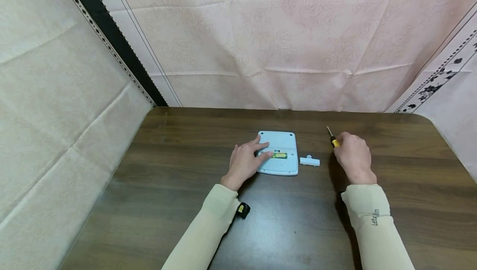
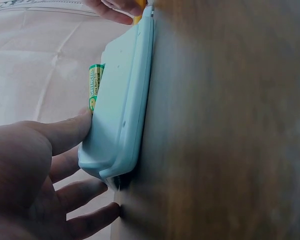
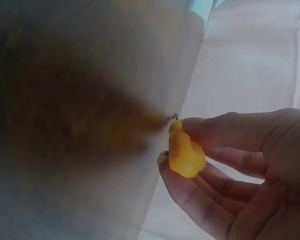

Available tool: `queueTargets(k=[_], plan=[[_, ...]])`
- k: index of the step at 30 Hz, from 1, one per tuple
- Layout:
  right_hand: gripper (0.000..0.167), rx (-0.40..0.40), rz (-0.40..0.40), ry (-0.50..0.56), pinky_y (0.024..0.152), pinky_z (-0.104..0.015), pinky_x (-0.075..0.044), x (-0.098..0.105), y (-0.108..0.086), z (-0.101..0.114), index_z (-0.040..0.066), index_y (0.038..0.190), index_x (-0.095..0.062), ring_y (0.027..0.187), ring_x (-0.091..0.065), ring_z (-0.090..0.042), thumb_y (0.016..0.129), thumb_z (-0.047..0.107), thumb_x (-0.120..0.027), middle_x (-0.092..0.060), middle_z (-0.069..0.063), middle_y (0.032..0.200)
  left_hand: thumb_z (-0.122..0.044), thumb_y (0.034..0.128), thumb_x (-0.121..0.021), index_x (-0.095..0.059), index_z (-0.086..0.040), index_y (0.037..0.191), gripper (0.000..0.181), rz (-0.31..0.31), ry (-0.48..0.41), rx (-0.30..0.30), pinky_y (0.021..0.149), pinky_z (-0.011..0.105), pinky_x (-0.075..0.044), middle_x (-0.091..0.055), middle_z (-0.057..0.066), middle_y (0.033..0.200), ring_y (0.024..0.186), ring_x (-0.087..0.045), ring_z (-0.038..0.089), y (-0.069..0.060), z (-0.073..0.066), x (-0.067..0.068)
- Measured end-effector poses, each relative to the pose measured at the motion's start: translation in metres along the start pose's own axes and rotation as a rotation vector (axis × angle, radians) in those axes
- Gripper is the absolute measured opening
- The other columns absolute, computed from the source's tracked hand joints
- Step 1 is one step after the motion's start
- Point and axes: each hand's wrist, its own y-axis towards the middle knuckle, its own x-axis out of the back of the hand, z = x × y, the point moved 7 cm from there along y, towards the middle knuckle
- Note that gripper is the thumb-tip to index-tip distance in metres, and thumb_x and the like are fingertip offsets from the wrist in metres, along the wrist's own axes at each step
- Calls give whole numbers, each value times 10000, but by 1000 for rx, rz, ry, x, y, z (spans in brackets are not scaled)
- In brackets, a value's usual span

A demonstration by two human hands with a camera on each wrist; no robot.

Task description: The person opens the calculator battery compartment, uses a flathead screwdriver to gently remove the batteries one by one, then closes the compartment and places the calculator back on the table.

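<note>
The case (image 1: 279, 164) is best kept flat under the left hand (image 1: 244, 160), fingers apart. At its three o'clock, the driver (image 1: 336, 142) is pinched by the right hand (image 1: 354, 158).

Device (image 1: 279, 142), cover (image 1: 309, 161) and screwdriver (image 1: 336, 143), left to right across the table (image 1: 294, 224)
From my station I see the left hand (image 1: 244, 162) at the device's left edge and a battery (image 1: 281, 155) at its middle; the cover lies just beside, right. Farther right, the screwdriver is in the right hand (image 1: 353, 156); cloth (image 1: 298, 46) hangs behind the table.
</note>
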Motion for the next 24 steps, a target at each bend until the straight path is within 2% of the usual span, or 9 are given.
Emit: queueTargets(k=[10,16,19,22,24], plan=[[348,-45,68,-16,721,-609,-534,-4,-1,-3,-172,1232,-628,903,-650,-490,965,40,-696,-657,-372,1162,-413,1031,-712,-706,-221,1423,437,-1,0,6,1223,693,-174,-476,59,1613,1487,-454,300,0,0,-1],[335,-27,29,-23,665,-577,-520,-1,-2,0,-161,1208,-630,898,-627,-485,951,47,-686,-625,-354,1112,-415,1036,-705,-697,-225,1433,441,11,-3,18,1229,682,-169,-464,51,1622,1496,-443,296,-1,1,-2],[319,21,-25,-12,711,-615,-520,2,-3,9,-148,1197,-642,948,-613,-511,947,44,-685,-615,-335,1096,-416,1035,-706,-694,-222,1437,447,13,-6,15,1228,687,-165,-463,60,1623,1498,-440,300,0,1,-1],[285,125,-91,22,790,-643,-518,6,-5,27,-119,1204,-671,1003,-618,-502,974,46,-695,-640,-308,1109,-413,1033,-710,-695,-213,1436,450,9,-8,8,1224,694,-167,-467,70,1619,1494,-445,308,0,0,-1],[268,201,-102,55,830,-640,-519,6,-6,41,-92,1211,-686,1026,-628,-477,987,51,-714,-654,-278,1127,-412,1032,-712,-697,-210,1433,449,7,-5,7,1222,696,-173,-473,71,1615,1490,-449,311,-1,0,-1]])
